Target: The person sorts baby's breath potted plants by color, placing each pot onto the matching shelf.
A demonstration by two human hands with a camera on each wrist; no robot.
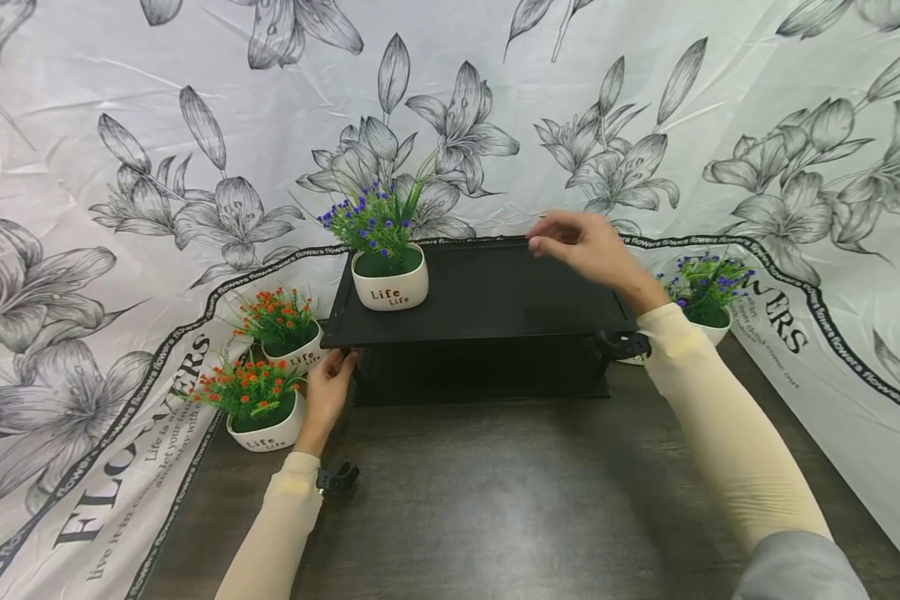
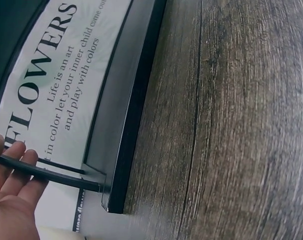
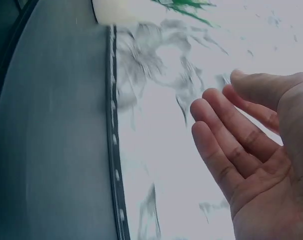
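Observation:
A black two-tier shelf (image 1: 510,292) stands on the table, and a white pot of purple flowers (image 1: 390,279) sits on the left of its top tier. My left hand (image 1: 330,383) is at the shelf's left side, just below the top tier. In the left wrist view, its fingers (image 2: 29,175) curl behind a thin black side bar (image 2: 56,177), the thumb partly cut off by the frame edge. My right hand (image 1: 585,246) hovers over the right of the top tier, fingers loosely bent, nothing in it. The right wrist view shows that palm (image 3: 261,195) bare.
Two white pots of orange flowers, one in front (image 1: 266,425) and one behind (image 1: 296,346), stand left of the shelf. Another purple-flowered pot (image 1: 712,321) stands to its right, behind my right forearm. A flower-printed cloth (image 1: 480,200) hangs close behind. Dark wood tabletop (image 1: 480,500) lies in front.

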